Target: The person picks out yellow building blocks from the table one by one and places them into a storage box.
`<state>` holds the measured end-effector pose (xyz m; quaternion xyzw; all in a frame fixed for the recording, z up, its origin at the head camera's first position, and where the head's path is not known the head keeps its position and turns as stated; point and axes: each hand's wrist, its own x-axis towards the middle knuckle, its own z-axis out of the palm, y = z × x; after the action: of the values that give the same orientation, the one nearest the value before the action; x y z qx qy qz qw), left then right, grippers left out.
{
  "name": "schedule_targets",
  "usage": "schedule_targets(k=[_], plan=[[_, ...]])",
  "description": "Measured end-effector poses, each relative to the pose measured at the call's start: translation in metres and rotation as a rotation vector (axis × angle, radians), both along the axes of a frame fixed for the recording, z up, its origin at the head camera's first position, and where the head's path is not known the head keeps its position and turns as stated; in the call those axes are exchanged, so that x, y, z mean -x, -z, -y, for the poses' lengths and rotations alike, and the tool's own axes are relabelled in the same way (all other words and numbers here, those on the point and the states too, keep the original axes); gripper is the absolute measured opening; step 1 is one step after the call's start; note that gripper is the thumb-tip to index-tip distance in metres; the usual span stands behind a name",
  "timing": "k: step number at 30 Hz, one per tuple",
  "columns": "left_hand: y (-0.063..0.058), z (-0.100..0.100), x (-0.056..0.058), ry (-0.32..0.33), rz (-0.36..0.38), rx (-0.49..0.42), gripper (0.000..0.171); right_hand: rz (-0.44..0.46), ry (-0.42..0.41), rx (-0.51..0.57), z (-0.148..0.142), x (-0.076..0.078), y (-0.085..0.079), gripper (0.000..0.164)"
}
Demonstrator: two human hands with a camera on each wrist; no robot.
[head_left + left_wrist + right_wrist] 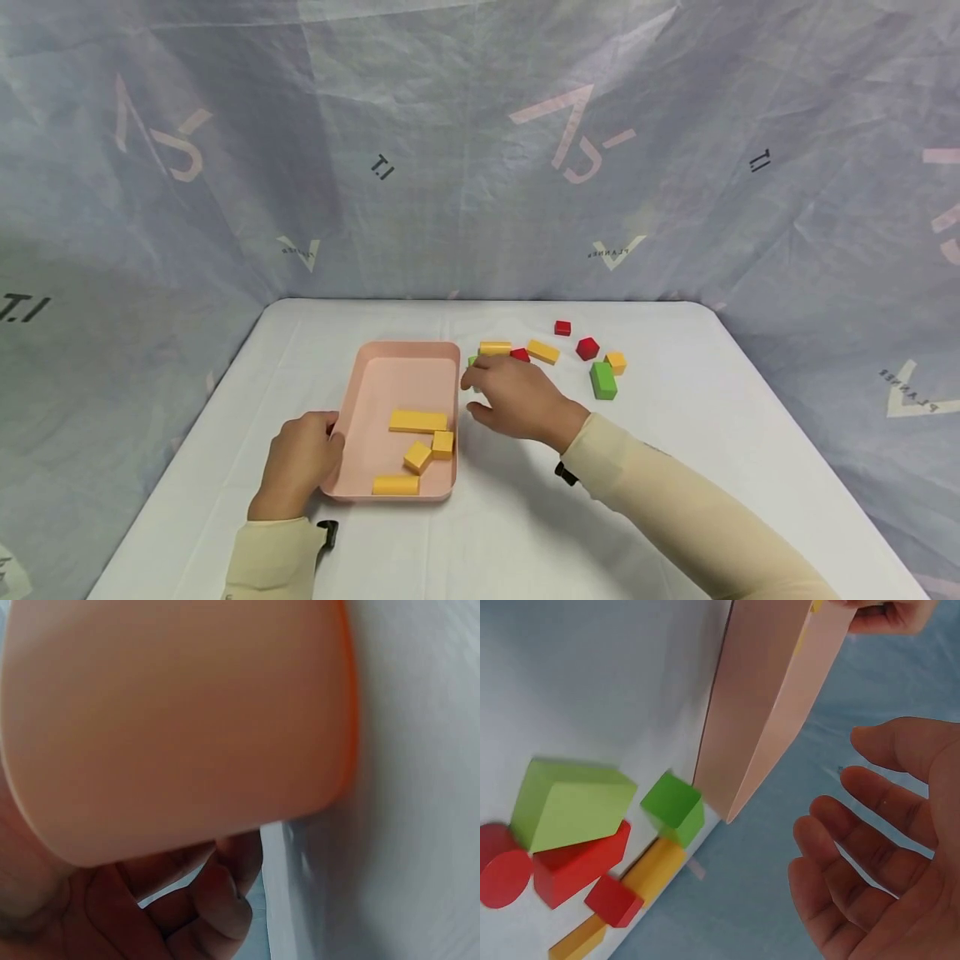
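A shallow pink plastic box (397, 375) rests on the white table. Inside it are a long yellow block (417, 422), two yellow cubes (417, 457) and a yellow cylinder (396, 485). My left hand (298, 458) holds the box's left wall, its curled fingers (217, 900) beside the wall in the left wrist view. Beyond the box's right rim hovers my right hand (525, 398), empty, with fingers (855, 870) loosely bent. It partly hides a green cube (673, 806) and other blocks from the head view.
Right of the box lie a yellow cylinder (495, 347), a yellow bar (543, 352), a small red block (562, 328), a red block (587, 348), a yellow cube (616, 362) and a green block (603, 380). Grey printed cloth (465, 208) hangs behind the table.
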<state>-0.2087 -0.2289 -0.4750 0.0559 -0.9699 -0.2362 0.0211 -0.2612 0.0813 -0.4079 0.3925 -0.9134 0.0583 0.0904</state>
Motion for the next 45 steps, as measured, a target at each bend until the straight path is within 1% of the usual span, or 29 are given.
schedule_targets(k=[8,14,22,28,34,39,45], plan=[[0.0,0.0,0.0,0.003,-0.017,-0.002,0.037,0.034,0.057,-0.003,-0.014,0.007,0.002,0.028],[0.0,0.001,0.0,0.001,-0.01,-0.004,0.037,0.061,0.11,0.014,-0.026,0.01,0.002,0.029],[0.0,0.004,0.001,0.017,-0.044,0.008,0.033,0.029,0.197,0.02,-0.041,0.018,0.002,0.031],[0.001,0.003,0.001,0.015,-0.044,0.005,0.03,0.037,0.214,0.028,-0.054,0.024,0.007,0.028],[0.0,0.002,0.0,0.015,-0.038,0.007,0.033,0.084,0.224,0.044,-0.067,0.026,0.01,0.029],[0.0,0.002,0.0,0.008,-0.033,0.003,0.033,0.068,0.262,0.044,-0.081,0.029,0.013,0.031],[0.002,0.001,0.0,0.01,-0.018,-0.002,0.033,0.057,0.298,0.071,-0.098,0.033,0.017,0.028]])
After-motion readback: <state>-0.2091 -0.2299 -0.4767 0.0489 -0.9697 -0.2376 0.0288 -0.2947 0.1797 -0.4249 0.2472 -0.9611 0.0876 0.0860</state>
